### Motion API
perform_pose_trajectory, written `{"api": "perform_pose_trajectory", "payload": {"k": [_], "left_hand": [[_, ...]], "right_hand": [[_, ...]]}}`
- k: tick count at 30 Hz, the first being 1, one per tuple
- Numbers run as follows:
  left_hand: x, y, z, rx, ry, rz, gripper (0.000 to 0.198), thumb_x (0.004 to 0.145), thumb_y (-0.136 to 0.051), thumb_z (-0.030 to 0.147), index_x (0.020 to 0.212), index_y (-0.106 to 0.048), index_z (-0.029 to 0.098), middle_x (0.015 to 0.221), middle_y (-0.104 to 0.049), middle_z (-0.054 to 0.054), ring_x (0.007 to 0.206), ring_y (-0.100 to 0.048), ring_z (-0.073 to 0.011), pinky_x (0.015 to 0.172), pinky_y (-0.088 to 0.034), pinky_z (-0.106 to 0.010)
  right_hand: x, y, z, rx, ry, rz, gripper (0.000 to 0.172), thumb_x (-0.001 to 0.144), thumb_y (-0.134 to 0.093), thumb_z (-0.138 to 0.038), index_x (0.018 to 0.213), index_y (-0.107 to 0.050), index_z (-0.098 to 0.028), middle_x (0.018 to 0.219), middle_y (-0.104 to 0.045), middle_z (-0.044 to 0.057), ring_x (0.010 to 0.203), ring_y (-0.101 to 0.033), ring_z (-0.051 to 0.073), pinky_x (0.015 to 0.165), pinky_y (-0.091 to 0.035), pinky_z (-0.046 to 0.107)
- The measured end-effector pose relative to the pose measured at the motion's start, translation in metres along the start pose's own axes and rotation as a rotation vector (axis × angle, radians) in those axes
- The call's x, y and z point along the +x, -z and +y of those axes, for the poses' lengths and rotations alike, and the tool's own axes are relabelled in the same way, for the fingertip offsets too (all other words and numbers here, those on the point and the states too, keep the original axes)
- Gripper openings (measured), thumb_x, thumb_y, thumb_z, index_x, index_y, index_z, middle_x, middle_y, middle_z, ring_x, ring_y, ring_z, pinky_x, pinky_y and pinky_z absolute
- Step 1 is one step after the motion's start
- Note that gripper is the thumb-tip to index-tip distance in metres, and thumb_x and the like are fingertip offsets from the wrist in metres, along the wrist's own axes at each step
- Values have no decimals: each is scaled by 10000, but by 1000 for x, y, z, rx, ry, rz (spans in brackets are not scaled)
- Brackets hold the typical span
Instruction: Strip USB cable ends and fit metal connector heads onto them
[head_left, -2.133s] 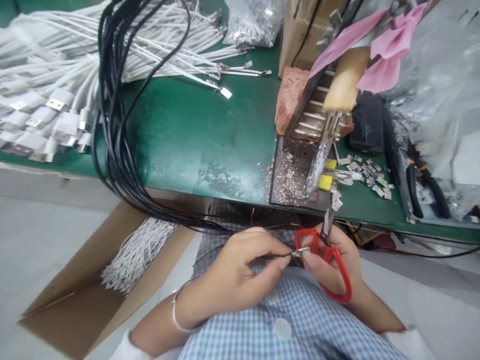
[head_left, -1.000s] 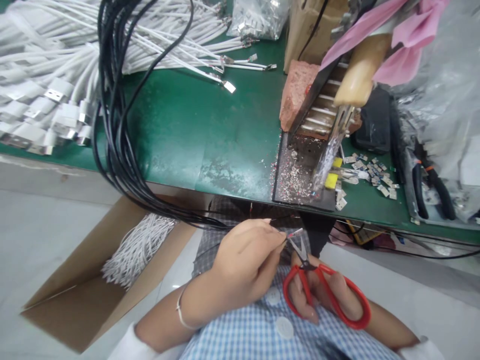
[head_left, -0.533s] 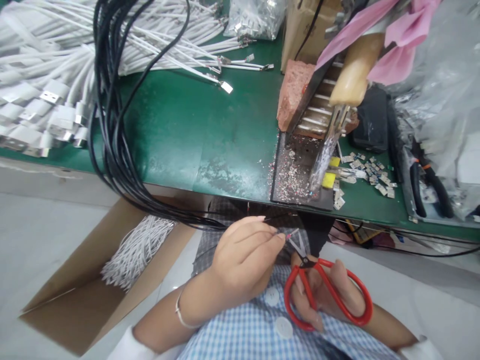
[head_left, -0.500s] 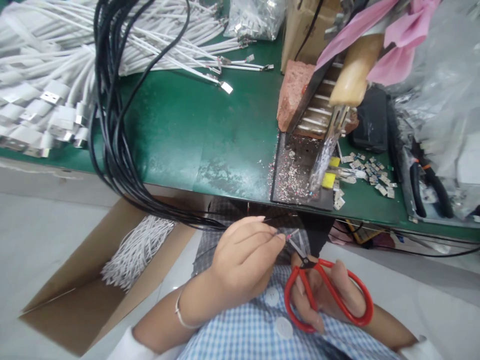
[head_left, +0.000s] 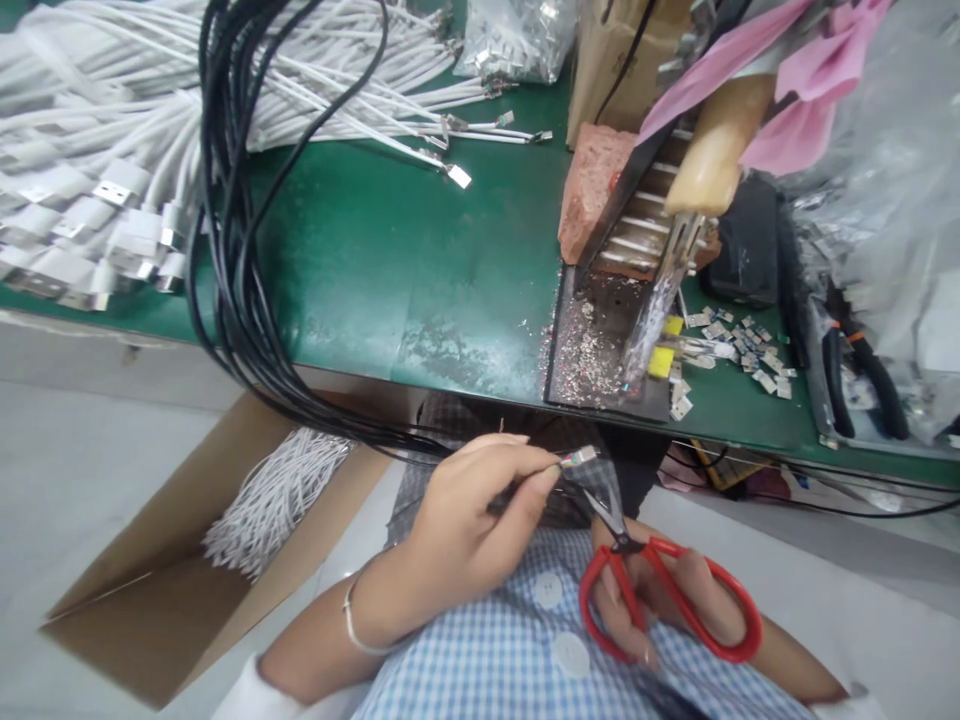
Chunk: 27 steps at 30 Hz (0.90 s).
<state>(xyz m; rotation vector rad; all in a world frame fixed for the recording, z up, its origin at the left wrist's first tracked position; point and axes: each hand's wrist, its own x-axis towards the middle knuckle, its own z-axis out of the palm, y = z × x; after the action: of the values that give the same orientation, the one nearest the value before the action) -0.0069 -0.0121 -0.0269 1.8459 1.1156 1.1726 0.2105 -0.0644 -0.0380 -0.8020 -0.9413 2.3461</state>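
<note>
My left hand [head_left: 480, 510] pinches the end of a black cable [head_left: 352, 428] between thumb and forefinger. A small metal connector [head_left: 583, 456] on thin coloured wires sticks out past the fingertips. The rest of the black cable runs left in a thick looped bundle over the table edge. In my right hand [head_left: 679, 590] is a pair of red-handled scissors [head_left: 667, 588], fingers through the loops. Its blades are parted, point up and left, and sit just below the connector, apart from it.
White USB cables [head_left: 112, 190] pile on the green table [head_left: 465, 270] at left. A soldering iron [head_left: 705, 150] leans over a dark pad [head_left: 592, 350] near loose connectors [head_left: 757, 350]. Pliers [head_left: 862, 370] lie in a tray at right. An open cardboard box [head_left: 142, 620] holds white cables below.
The connector at my left fingertips has come into clear view, with the left thumb and forefinger more extended. The scissors have shifted slightly right and down, away from it.
</note>
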Motion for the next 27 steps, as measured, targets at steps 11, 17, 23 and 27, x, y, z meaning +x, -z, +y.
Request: {"api": "perform_pose_trajectory", "payload": {"k": [11, 17, 23, 27], "left_hand": [[-1, 1, 8, -305, 286, -232, 306, 1025, -467, 232, 777, -638, 172, 693, -699, -21, 649, -668, -137, 642, -534, -236], [-2, 0, 7, -337, 292, -210, 287, 1018, -485, 240, 777, -625, 174, 689, -695, -23, 639, -652, -135, 633, -527, -236], [-4, -1, 6, -305, 290, -203, 264, 1014, -497, 235, 796, -635, 178, 686, -693, -14, 650, -652, -137, 657, -529, -248], [-3, -1, 7, -292, 269, -199, 266, 1013, -500, 236, 782, -620, 181, 663, -680, -9, 646, -643, -139, 654, -525, -249]], "right_hand": [[5, -1, -18, -201, -66, 14, 802, 851, -356, -859, 1245, -478, -171, 688, -530, -13, 563, -433, 123, 559, -355, 261], [6, -2, -16, -174, -63, 18, 811, 860, -383, -841, 1294, -461, -159, 689, -540, -12, 558, -450, 121, 567, -393, 264], [8, -3, -14, -158, -41, 25, 784, 864, -376, -837, 1252, -500, -167, 674, -542, -8, 542, -436, 127, 544, -390, 264], [8, -3, -11, -126, -40, 46, 807, 842, -401, -851, 1266, -500, -171, 658, -533, -18, 523, -433, 124, 524, -374, 253]]}}
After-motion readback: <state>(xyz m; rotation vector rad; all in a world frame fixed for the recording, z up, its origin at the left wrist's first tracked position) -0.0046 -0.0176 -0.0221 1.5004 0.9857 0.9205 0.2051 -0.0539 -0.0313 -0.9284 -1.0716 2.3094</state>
